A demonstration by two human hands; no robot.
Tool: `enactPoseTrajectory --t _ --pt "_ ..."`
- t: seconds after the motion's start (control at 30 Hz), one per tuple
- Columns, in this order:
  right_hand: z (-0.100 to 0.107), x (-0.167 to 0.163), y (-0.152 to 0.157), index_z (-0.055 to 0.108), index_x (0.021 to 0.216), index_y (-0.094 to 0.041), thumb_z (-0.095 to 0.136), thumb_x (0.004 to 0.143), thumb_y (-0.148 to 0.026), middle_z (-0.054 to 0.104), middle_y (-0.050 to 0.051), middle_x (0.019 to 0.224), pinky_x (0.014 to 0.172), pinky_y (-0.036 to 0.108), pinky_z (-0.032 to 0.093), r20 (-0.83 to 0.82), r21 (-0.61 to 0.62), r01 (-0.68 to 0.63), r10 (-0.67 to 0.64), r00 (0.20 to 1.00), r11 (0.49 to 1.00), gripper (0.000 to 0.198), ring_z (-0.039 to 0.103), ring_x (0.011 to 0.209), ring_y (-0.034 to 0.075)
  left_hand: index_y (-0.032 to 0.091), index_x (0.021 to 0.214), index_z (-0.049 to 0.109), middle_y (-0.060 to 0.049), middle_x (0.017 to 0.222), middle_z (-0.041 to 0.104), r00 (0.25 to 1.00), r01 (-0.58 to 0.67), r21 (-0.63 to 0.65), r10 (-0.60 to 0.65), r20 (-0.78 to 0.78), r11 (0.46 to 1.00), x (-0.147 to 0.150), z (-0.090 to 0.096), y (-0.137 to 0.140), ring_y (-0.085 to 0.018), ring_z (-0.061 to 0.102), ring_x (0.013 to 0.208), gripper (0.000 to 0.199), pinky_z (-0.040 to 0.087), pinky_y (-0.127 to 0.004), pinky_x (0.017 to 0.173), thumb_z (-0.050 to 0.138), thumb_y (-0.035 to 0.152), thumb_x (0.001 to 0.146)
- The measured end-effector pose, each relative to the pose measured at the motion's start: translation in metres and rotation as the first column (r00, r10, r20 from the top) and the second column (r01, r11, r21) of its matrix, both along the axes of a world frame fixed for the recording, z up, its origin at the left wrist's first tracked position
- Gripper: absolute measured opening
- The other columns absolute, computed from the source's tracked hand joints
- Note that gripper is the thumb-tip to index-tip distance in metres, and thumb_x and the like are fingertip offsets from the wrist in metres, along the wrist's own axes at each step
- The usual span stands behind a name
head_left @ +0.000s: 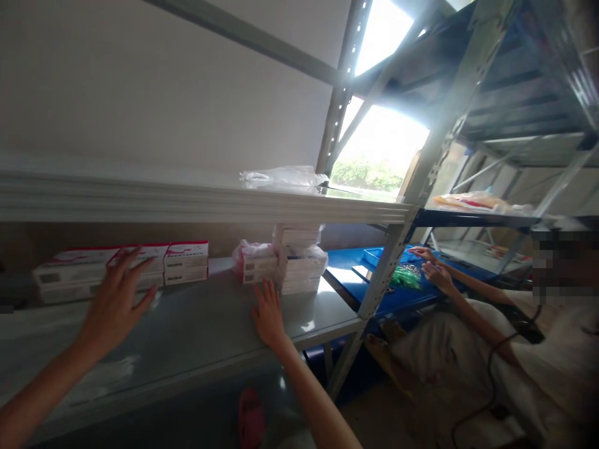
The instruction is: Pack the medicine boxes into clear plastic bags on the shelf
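Observation:
My left hand (112,308) is spread in front of a row of white and red boxes (187,262) on the lower shelf. Its fingers overlap the boxes from my viewpoint, and I cannot tell whether they touch. Fingers stretched out, my right hand (270,313) is at the front of a stack of white boxes (302,271) partly covered in clear plastic. Left of that stack, a smaller pair of boxes (255,265) sits in pinkish plastic wrap. Neither hand holds anything. The grey shelf board (206,324) runs beneath both arms.
An upper shelf edge (187,202) crosses above the boxes, with a crumpled clear plastic bag (283,176) on it. A slanted metal post (384,271) stands at right. Beyond it, a co-worker's hands (435,274) are near green items (406,277) on a blue surface. A pink slipper (251,418) shows below.

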State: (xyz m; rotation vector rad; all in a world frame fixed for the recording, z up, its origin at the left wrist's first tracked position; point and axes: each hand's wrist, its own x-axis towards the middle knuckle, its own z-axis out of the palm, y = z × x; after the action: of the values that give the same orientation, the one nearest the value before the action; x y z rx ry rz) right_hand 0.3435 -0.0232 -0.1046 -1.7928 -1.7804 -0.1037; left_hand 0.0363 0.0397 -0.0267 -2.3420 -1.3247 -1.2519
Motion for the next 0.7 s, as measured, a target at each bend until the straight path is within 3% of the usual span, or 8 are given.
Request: enactPoseTrajectory --t 0.07,0.13,0.23,0.3,0.5,0.7 --pt "-0.008 0.03 -0.016 0.029 0.147 -0.02 0.047 0.083 -0.012 0.02 0.008 0.155 0.113 0.044 0.028 0.028 -0.067 -0.009 0.011 1.0 0.998 0.066 0.012 0.144 0.022 0.029 0.142 0.026 0.002 0.155 0.02 0.987 0.136 0.049 -0.131 -0.098 0.989 0.059 0.008 0.016 -0.025 0.022 0.141 0.055 0.02 -0.044 0.118 0.033 0.043 0.09" --pt "-0.016 0.044 -0.031 0.028 0.147 -0.024 0.048 0.086 -0.018 0.022 0.005 0.154 0.113 0.042 0.029 0.053 -0.088 -0.042 0.047 0.997 0.995 0.064 0.014 0.144 0.022 0.021 0.137 0.036 -0.006 0.15 0.031 0.97 0.205 0.001 -0.203 -0.137 0.979 0.112 0.007 0.039 -0.025 0.028 0.138 0.051 0.025 -0.044 0.115 0.036 0.041 0.09" --pt "-0.023 0.045 -0.042 0.034 0.145 -0.027 0.05 0.089 -0.025 0.025 0.004 0.153 0.113 0.043 0.028 0.046 -0.064 -0.018 0.021 0.999 0.998 0.058 0.017 0.143 0.022 0.02 0.125 0.049 -0.007 0.134 0.052 0.938 0.274 -0.126 -0.294 -0.185 0.953 0.175 0.0 0.082 -0.024 0.044 0.127 0.04 0.034 -0.041 0.109 0.04 0.034 0.089" --pt "-0.026 0.04 -0.043 0.039 0.142 -0.027 0.05 0.09 -0.029 0.026 0.004 0.153 0.114 0.044 0.027 0.008 -0.045 0.023 -0.023 1.0 0.999 0.053 0.018 0.143 0.023 0.018 0.12 0.054 -0.008 0.126 0.057 0.935 0.251 -0.16 -0.282 -0.214 0.955 0.204 -0.001 0.108 -0.024 0.049 0.12 0.035 0.037 -0.039 0.105 0.042 0.03 0.089" --pt "-0.03 0.037 -0.04 0.05 0.135 -0.026 0.05 0.09 -0.035 0.032 0.006 0.151 0.114 0.045 0.027 -0.117 -0.012 0.076 -0.077 0.99 0.997 0.045 0.025 0.141 0.025 0.001 0.108 0.06 -0.012 0.109 0.061 0.899 0.211 -0.214 -0.275 -0.34 0.954 0.241 0.008 0.148 -0.022 0.05 0.109 0.03 0.037 -0.036 0.098 0.045 0.02 0.09" --pt "-0.032 0.038 -0.039 0.058 0.126 -0.025 0.052 0.089 -0.032 0.047 0.006 0.141 0.113 0.047 0.027 -0.191 0.005 0.084 -0.081 0.978 0.996 0.039 0.036 0.135 0.026 -0.002 0.107 0.061 -0.007 0.106 0.063 0.879 0.229 -0.269 -0.317 -0.355 0.936 0.251 0.007 0.165 -0.02 0.052 0.103 0.037 0.038 -0.03 0.091 0.048 0.028 0.089"
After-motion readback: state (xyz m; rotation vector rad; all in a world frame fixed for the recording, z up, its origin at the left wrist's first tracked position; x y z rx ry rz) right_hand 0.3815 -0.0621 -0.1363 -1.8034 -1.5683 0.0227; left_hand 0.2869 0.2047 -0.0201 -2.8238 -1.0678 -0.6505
